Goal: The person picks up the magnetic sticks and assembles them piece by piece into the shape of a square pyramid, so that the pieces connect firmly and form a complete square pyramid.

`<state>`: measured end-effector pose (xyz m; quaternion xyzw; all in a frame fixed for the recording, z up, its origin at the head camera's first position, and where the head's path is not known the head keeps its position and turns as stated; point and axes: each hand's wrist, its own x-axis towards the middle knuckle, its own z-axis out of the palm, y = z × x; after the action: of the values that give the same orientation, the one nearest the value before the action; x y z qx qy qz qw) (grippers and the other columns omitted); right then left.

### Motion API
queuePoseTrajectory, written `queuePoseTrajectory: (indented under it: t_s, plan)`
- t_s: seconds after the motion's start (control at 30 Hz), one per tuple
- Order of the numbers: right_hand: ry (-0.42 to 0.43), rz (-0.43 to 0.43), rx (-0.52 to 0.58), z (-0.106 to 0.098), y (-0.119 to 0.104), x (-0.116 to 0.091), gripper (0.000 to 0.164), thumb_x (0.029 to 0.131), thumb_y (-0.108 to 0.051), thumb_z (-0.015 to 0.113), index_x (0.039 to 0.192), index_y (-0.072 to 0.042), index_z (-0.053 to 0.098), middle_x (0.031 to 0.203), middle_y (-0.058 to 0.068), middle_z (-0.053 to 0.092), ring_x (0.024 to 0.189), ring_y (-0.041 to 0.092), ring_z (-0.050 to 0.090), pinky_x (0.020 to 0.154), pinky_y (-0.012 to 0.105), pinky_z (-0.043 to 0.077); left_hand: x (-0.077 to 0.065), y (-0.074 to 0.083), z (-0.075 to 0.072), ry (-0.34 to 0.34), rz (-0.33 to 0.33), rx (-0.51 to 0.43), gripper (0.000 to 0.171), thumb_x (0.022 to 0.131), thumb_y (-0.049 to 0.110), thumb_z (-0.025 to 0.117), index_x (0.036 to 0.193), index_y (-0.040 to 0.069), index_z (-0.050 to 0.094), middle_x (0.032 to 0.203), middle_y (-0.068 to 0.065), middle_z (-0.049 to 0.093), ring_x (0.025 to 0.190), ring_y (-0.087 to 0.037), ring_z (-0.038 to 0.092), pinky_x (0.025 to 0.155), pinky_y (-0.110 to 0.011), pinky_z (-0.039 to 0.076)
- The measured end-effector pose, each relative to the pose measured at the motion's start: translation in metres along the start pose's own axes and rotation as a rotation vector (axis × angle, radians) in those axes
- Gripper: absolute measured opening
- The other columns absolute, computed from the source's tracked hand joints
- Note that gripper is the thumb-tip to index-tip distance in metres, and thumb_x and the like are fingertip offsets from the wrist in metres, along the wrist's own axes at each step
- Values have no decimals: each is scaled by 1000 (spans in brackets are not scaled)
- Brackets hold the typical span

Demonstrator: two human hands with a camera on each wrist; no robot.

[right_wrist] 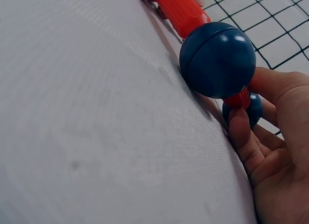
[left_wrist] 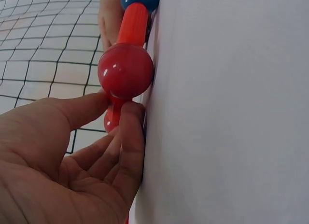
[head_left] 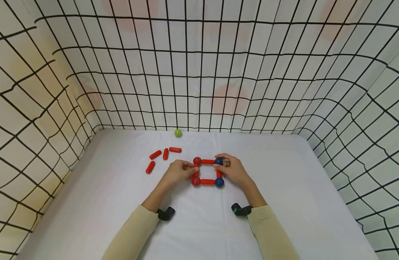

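A square frame of red rods and balls lies on the white cloth, with two red balls on its left corners and two blue balls on its right. My left hand pinches the left red rod between thumb and fingers. On the other side, my right hand grips the right red rod between the blue balls, close to the far one. The near rod and far rod are untouched. In the left wrist view the near red ball partly hides the held rod.
Several loose red rods lie left of the square, toward the back. A small green ball sits at the table's rear edge. Black netting surrounds the white tabletop at the back and both sides.
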<state>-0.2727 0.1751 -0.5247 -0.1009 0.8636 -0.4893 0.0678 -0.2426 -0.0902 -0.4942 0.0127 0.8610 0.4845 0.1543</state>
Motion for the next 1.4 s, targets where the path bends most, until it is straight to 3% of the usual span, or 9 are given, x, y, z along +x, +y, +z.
queuePoseTrajectory:
  t_s: [0.33, 0.53, 0.73, 1.0, 1.1, 1.23, 1.4]
  plan:
    - [8, 1, 1, -1, 0, -1, 49, 94, -39, 76, 138, -26, 61, 73, 3, 60, 66, 20, 56, 63, 28, 48, 1, -1, 3, 46, 34, 11, 38, 93, 43, 75, 117, 13, 74, 89, -1, 73, 78, -17, 66, 70, -27, 56]
    - [-74, -17, 29, -6, 2, -3, 68, 88, -40, 82, 147, -29, 52, 109, 7, 66, 93, 20, 63, 80, 32, 54, 1, -3, 3, 81, 51, -2, 36, 94, 42, 75, 115, 13, 75, 89, -1, 74, 77, -17, 67, 70, -27, 57]
    - [-207, -19, 26, -15, 2, -13, 89, 81, -37, 89, 155, -31, 40, 138, 13, 55, 119, 28, 62, 105, 47, 54, 1, -8, 5, 107, 53, 1, 38, 94, 43, 75, 116, 13, 75, 92, -1, 73, 79, -16, 66, 69, -26, 56]
    - [-284, -106, -10, -15, 4, -21, 110, 71, -35, 96, 159, -34, 29, 167, 6, 25, 144, 40, 45, 116, 52, 44, 2, -9, 6, 116, 53, -13, 36, 94, 41, 75, 116, 13, 75, 91, -2, 72, 77, -16, 65, 66, -26, 56]
    - [-289, -116, -21, -16, 3, -22, 113, 72, -32, 96, 161, -32, 27, 171, 4, 16, 147, 41, 42, 117, 52, 42, 3, -8, 6, 115, 55, -14, 36, 94, 41, 75, 117, 13, 75, 90, -2, 72, 76, -17, 66, 67, -26, 57]
    - [-276, -94, -22, -16, 1, -23, 112, 72, -32, 96, 161, -32, 28, 171, 4, 18, 147, 41, 42, 118, 54, 40, 2, -8, 1, 112, 70, -1, 36, 95, 42, 74, 119, 15, 74, 91, -1, 72, 77, -18, 66, 68, -27, 57]
    - [-265, -97, -18, -16, 0, -23, 112, 71, -31, 96, 161, -32, 28, 171, 4, 20, 147, 41, 43, 118, 54, 40, -3, -17, -18, 168, 98, 20, 29, 95, 41, 74, 115, 19, 75, 94, 1, 72, 77, -17, 67, 69, -27, 58]
